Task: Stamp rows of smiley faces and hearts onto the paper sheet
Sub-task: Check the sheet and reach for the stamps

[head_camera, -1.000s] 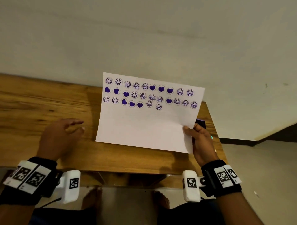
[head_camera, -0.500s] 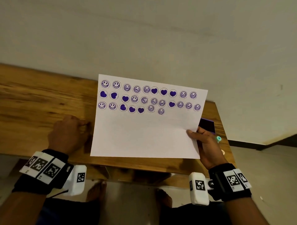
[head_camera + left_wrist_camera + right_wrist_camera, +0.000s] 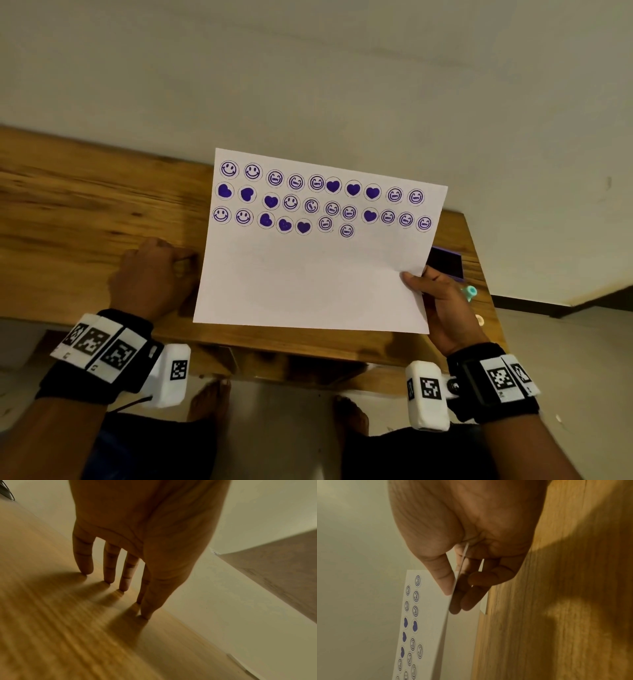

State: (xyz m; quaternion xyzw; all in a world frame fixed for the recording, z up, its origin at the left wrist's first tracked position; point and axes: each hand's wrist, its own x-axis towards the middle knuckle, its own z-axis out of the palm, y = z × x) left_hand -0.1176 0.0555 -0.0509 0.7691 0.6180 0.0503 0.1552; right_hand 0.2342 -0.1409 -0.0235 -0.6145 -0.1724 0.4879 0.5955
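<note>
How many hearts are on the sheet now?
10 hearts on the sheet: three mid top row, three at the second row's left, three in the third row's left half, one further right.

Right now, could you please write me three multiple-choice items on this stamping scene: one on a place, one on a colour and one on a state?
1. Where does the dark ink pad lie?
A. at the left end of the table
B. just beyond the right hand, near the table's right end
C. on top of the paper

2. What colour are the stamped marks?
A. red
B. purple
C. green

3. What state is the paper sheet in?
A. lying flat, untouched
B. pinched at its right edge by the right hand
C. crumpled into a ball

Answers:
1 B, the head view shows the pad past the knuckles.
2 B, every face and heart is purple.
3 B, the right wrist view shows the thumb and fingers clamping the edge.
</note>
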